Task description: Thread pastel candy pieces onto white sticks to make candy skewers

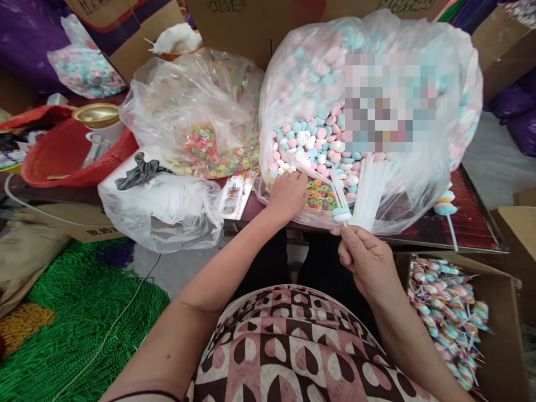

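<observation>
My right hand (pixel 363 254) pinches a thin lollipop stick, with a pale blue and white marshmallow (pixel 341 214) threaded at its upper end. My left hand (pixel 288 192) reaches over the front edge of a big clear plastic bag (pixel 419 190) full of pink, white and blue marshmallows (pixel 326 134). Its fingers curl down together among the candy; the fingertips are hidden, so what they hold cannot be made out. Beside it lie colourful ring-shaped candies (pixel 321 194) in clear plastic. White sticks (pixel 371 187) lie in a bundle on the bag, just beyond my right hand.
Left on the table are a bag of colourful candies (pixel 221 139), a white plastic bag (pixel 167 204) with a grey scrunchie (pixel 139 170), and a red basket (pixel 62 162). A finished marshmallow stick (pixel 446 206) lies right. Below is a carton (pixel 502 318) of wrapped lollipops.
</observation>
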`<control>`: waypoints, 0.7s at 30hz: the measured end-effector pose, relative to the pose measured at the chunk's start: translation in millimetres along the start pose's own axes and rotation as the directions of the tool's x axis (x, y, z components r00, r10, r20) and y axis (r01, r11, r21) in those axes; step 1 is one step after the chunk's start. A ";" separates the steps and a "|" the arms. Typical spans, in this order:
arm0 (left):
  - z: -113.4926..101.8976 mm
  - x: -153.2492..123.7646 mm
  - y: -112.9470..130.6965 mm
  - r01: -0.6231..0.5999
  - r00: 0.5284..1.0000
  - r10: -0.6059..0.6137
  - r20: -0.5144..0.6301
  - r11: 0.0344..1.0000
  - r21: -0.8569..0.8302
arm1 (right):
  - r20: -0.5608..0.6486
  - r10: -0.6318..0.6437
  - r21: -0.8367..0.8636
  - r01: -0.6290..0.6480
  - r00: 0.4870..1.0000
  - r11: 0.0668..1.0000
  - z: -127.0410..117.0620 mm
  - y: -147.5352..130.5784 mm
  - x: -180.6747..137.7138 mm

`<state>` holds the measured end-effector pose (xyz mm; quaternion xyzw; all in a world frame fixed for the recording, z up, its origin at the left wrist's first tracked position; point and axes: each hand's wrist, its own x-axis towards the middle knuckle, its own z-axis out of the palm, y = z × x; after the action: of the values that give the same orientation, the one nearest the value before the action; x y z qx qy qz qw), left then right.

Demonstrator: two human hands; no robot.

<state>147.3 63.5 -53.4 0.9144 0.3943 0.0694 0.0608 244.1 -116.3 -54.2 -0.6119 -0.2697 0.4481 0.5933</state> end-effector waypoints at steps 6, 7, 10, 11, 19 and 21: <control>8.8 2.5 -3.4 -0.103 0.995 0.103 -0.006 0.993 -0.053 | 0.001 0.011 -0.021 -0.011 1.000 1.000 1.5 4.7 0.3; 9.5 2.9 -4.3 -0.108 0.994 0.107 -0.015 0.991 -0.074 | 0.003 0.013 -0.025 -0.013 1.000 1.000 1.8 4.8 0.4; 9.2 3.8 -8.1 -0.054 0.997 0.039 -0.074 0.976 -0.212 | 0.011 0.025 -0.036 -0.024 1.000 0.999 2.2 4.0 0.4; 8.4 3.8 -9.5 -0.015 0.995 -0.015 -0.095 0.952 -0.306 | 0.013 0.029 -0.041 -0.028 1.000 0.999 2.3 3.4 0.5; -1.5 -8.1 -11.1 0.210 0.959 -0.189 0.211 -0.027 -0.977 | 0.093 0.069 -0.126 -0.057 0.993 0.990 7.9 -2.4 2.6; -1.6 -11.5 -10.2 0.235 0.958 -0.136 0.251 -0.128 -0.964 | 0.102 0.065 -0.147 -0.050 0.993 0.988 8.6 -2.3 3.0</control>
<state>131.9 62.2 -54.4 0.5051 0.3354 0.2975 0.7375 238.5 -109.2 -51.8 -0.6358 -0.3147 0.4765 0.5192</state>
